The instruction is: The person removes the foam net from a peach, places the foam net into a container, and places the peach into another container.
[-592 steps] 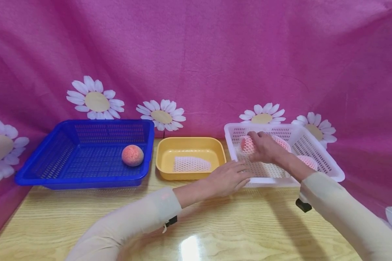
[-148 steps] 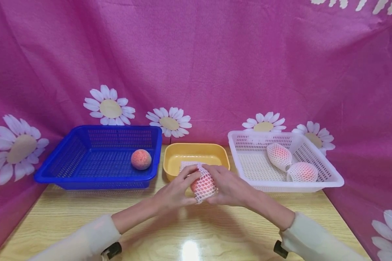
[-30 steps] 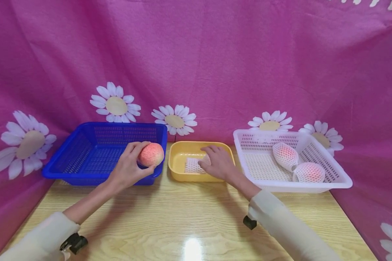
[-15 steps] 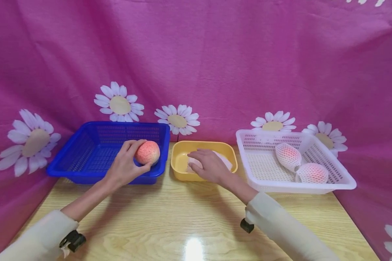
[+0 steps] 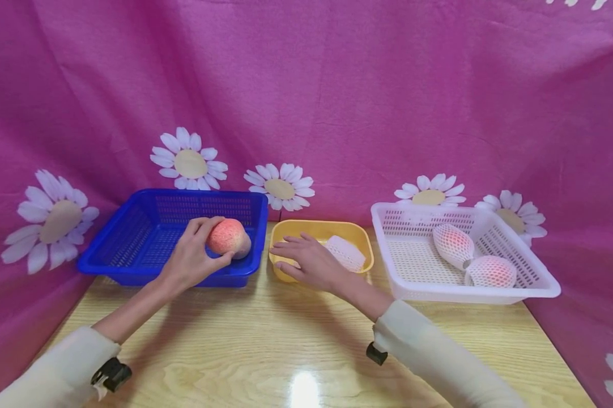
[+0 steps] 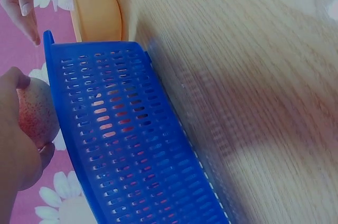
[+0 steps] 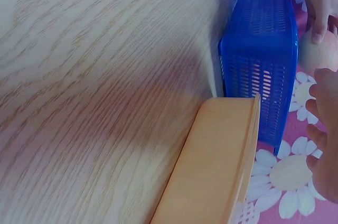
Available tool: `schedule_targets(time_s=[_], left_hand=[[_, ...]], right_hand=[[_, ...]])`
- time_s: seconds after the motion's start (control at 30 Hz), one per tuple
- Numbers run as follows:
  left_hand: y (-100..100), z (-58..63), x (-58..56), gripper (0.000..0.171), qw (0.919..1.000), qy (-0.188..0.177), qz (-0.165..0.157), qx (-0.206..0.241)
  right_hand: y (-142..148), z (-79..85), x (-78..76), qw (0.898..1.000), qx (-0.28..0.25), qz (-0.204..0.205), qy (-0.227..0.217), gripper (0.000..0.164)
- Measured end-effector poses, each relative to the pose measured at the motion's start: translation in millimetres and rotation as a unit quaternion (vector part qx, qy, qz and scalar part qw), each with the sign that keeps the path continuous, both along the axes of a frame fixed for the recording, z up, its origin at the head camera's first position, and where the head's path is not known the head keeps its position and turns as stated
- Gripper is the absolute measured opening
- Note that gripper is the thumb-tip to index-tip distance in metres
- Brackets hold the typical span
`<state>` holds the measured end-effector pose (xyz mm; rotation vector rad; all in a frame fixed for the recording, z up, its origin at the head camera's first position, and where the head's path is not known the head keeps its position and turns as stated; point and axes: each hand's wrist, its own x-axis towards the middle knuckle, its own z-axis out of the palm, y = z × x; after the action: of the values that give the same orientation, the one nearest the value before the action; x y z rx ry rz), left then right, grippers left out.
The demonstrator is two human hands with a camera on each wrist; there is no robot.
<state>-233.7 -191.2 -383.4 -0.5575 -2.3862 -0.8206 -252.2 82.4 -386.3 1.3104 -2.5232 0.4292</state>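
My left hand (image 5: 191, 255) grips a bare pink-and-yellow peach (image 5: 225, 235) over the right end of the blue basket (image 5: 171, 277). Behind it, partly covered, a second bare peach (image 5: 243, 249) lies in that basket. In the left wrist view the held peach (image 6: 38, 113) is above the blue rim, between thumb and fingers. My right hand (image 5: 311, 263) hovers over the left part of the yellow tray (image 5: 365, 266), fingers spread, holding nothing. White foam net sleeve (image 5: 346, 254) material lies in the tray, partly hidden by the hand.
A white basket (image 5: 464, 293) stands at the right with two net-wrapped peaches, one upper (image 5: 453, 245) and one lower (image 5: 492, 272). The wooden table (image 5: 265, 340) extends in front. A pink flowered cloth (image 5: 337, 113) hangs behind the containers.
Earlier, both hands held a netted peach taken from the white basket. Since then the net went into the tray and the right hand let go, while the left hand carried the bare peach to the blue basket.
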Motion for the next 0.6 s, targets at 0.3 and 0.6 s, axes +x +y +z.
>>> schedule_targets(time_s=[0.3,0.6], left_hand=[[-2.9,-0.7,-1.1,0.067,1.0,-0.003,-0.001,-0.006],[-4.7,-3.1,-2.1,0.068,1.0,0.0,-0.003,-0.009]], right_hand=[[-17.7,-3.7,-0.8,1.0,-0.004,0.024,0.0,0.038],[-33.1,-7.3,-1.4,0.999,0.016,0.026,-0.014,0.041]])
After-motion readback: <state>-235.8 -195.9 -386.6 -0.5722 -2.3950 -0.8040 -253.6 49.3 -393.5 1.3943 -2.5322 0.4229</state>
